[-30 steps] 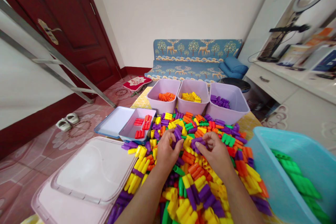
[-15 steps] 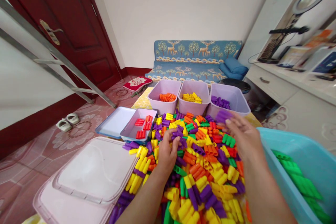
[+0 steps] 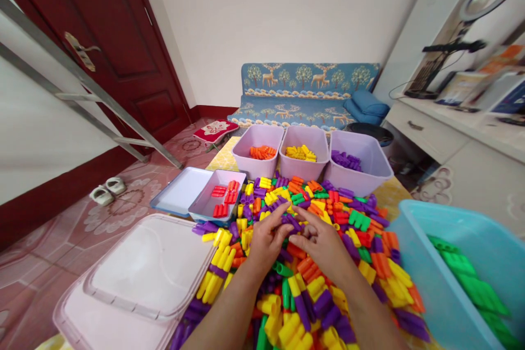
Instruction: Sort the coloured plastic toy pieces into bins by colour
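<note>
My left hand [image 3: 264,238] is closed on a purple plastic tube block [image 3: 292,222], above the middle of a mixed pile. My right hand [image 3: 324,243] meets it from the other side, its thumb and forefinger around the block's right end. The fingers partly hide the block, so its full shape is unclear. Beneath both hands spreads a heap of tube-shaped blocks in yellow, orange, green, red and purple, such as a green block [image 3: 359,220] to the right.
Behind the pile stand three lilac bins: one with orange blocks [image 3: 262,152], one with yellow blocks [image 3: 301,153], one with purple blocks [image 3: 346,160]. A small box [image 3: 197,209] holding red blocks and pale lids [image 3: 151,262] lie left. A turquoise bin [image 3: 430,279] with green blocks stands right.
My right hand has come from near the right lilac bin, where a purple block was at its fingertips, back to my left hand. My left hand has stayed nearly in place.
</note>
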Demonstrator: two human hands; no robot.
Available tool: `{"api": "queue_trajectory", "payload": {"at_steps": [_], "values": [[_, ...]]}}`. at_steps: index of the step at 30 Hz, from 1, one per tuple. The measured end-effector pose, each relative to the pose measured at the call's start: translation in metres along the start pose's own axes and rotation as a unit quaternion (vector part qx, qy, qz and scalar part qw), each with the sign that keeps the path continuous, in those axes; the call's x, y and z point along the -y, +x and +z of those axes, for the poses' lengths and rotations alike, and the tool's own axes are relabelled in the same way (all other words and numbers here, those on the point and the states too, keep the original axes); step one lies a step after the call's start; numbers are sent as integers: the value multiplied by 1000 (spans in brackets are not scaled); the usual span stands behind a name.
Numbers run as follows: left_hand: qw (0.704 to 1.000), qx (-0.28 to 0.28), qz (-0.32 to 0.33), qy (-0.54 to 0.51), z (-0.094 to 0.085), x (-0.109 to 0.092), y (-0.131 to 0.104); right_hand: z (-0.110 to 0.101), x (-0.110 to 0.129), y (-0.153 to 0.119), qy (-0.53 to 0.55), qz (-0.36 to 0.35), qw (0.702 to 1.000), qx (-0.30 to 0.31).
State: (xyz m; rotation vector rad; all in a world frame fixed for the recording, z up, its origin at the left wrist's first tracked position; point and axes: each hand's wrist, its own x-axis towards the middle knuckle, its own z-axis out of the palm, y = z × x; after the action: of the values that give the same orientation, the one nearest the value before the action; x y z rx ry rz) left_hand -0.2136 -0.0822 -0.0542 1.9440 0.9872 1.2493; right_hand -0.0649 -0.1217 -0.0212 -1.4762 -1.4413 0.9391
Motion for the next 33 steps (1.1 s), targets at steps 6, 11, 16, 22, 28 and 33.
{"api": "queue_trajectory", "payload": {"at_steps": [6, 11, 16, 22, 28, 33], "values": [[999, 42, 17, -13, 2, 2, 0, -14, -1, 4, -70, -30, 997, -10], [998, 44, 27, -29, 2, -1, 1, -72, 9, 26, -35, -4, 995, -94], [998, 56, 40, 4, 1, -6, 3, -110, 8, 38, 174, -88, 935, -297], [996, 66, 50, 30, 0, -13, 4, -88, -14, 7, -10, 6, 1000, -26], [990, 82, 62, 100, -2, -18, 6, -60, -25, -9, -281, -27, 958, 39], [972, 134, 72, 178, -8, -18, 4, -62, -21, -13, -378, 6, 925, 43]]}}
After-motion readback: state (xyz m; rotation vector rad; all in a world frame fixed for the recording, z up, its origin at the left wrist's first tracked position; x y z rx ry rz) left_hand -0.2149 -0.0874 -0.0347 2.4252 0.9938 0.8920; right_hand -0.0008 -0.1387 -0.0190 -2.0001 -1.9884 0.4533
